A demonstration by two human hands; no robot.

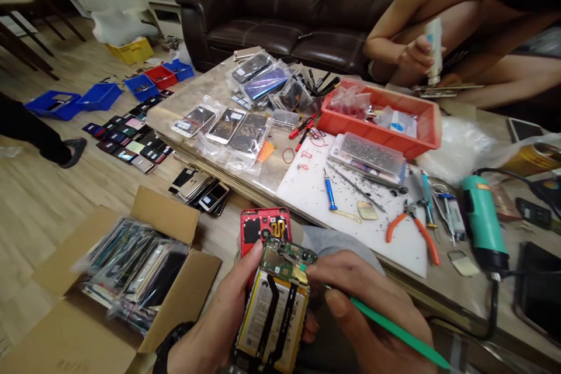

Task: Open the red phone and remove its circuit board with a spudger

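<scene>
My left hand [214, 321] is closed around an opened smartphone [289, 315], its battery, black flex cables and green circuit board [280, 260] exposed. Behind the phone's upper end shows a red back cover [250, 235]; whether my fingers grip it too is hidden. In my right hand [372, 304] lies a green plastic pry tool [401, 334], its handle slanting down to the right. The fingertips of that hand are at the board's right edge, by a small gold-coloured part. The tool's working tip is hard to make out there.
On the low table, a white mat [302, 181] carries a blue screwdriver [329, 191], orange-handled cutters [412, 225] and scattered screws. Behind stands a red bin [381, 134]. A carton [175, 298] of bagged phone parts sits at left. Across the table, another person's hand [416, 58] holds a pale object.
</scene>
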